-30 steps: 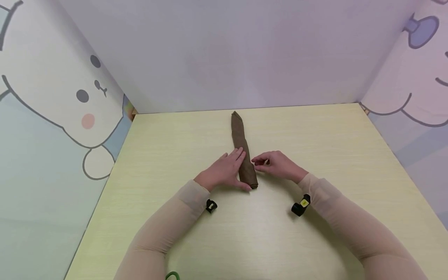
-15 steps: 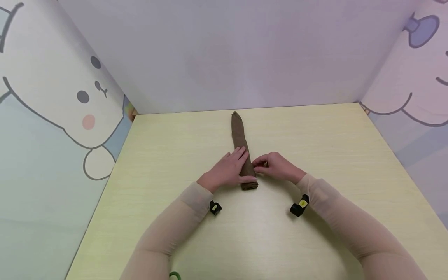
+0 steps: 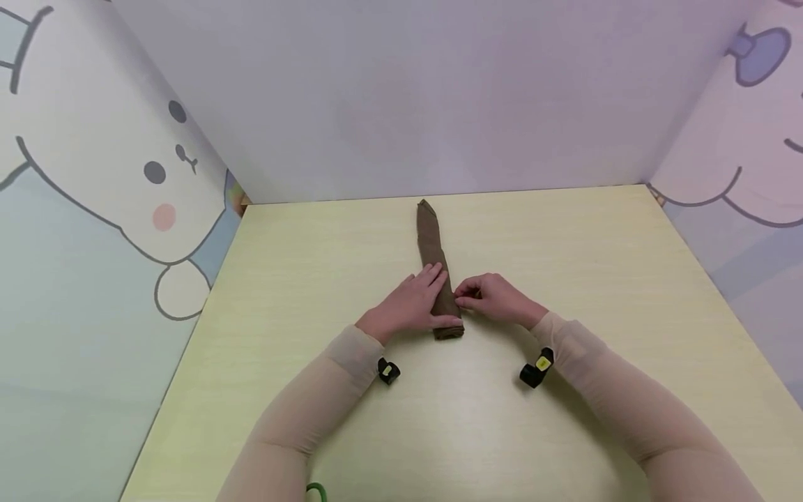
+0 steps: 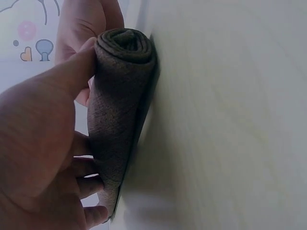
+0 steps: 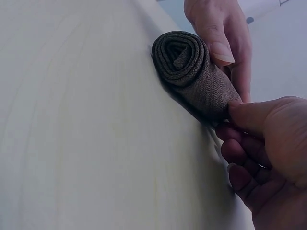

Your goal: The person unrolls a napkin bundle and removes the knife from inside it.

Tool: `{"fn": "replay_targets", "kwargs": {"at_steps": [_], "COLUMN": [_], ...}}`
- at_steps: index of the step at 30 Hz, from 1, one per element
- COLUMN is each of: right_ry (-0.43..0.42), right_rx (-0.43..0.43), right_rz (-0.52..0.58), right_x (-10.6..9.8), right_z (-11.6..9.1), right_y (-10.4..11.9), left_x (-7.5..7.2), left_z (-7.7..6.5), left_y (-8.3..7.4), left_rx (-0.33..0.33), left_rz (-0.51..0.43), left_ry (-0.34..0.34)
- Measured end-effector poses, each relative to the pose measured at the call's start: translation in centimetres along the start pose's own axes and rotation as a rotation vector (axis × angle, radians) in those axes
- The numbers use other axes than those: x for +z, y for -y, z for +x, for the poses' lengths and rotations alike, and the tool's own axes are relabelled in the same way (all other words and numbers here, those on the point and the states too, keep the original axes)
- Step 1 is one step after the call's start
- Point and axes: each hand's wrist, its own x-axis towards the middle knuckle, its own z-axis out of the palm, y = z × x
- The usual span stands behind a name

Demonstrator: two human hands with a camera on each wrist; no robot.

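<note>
Left hand (image 3: 408,303) lies over a rolled brown cloth (image 3: 429,233), its fingers extended and its thumb across the roll near the coiled end. Right hand (image 3: 498,298) pinches the roll's right side between thumb and curled fingers. The cloth stretches from just short of the far edge of the bench (image 3: 564,244) toward its middle, coiled end facing the near edge.

From the head we look down the table (image 3: 564,258) to its far edge; close wrist views both face the roll (image 5: 215,92).
</note>
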Motion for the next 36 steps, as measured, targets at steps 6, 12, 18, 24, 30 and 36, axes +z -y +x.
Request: {"fn": "replay_targets", "kwargs": {"at_steps": [6,12,18,24,30,36], "right_ry": [-0.009,0.009,0.041,0.074,0.122,0.145], "right_rx": [0.009,0.02,0.01,-0.005,-0.01,-0.01], "right_rz": [0.002,0.001,0.011,0.026,0.034,0.046], "right_x": [0.1,-0.1,-0.1,-0.4,-0.9,-1.4], "right_z": [0.1,0.0,0.0,0.1,0.3,0.4], "right_y": [0.2,0.5,0.3,0.6,0.7,0.9], "left_x": [0.1,0.2,0.1,0.1,-0.1,-0.3], "left_z": [0.1,0.3,0.3,0.2,0.2,0.2], "left_y": [0.0,-0.1,-0.1,-0.2,-0.3,-0.4], "left_rx": [-0.013,-0.021,-0.024,-0.04,-0.053,-0.056], "left_rz": [-0.016,-0.025,-0.025,-0.026,-0.032,-0.038], "left_ry": [0.014,0.027,0.035,0.039,0.053,0.068]}}
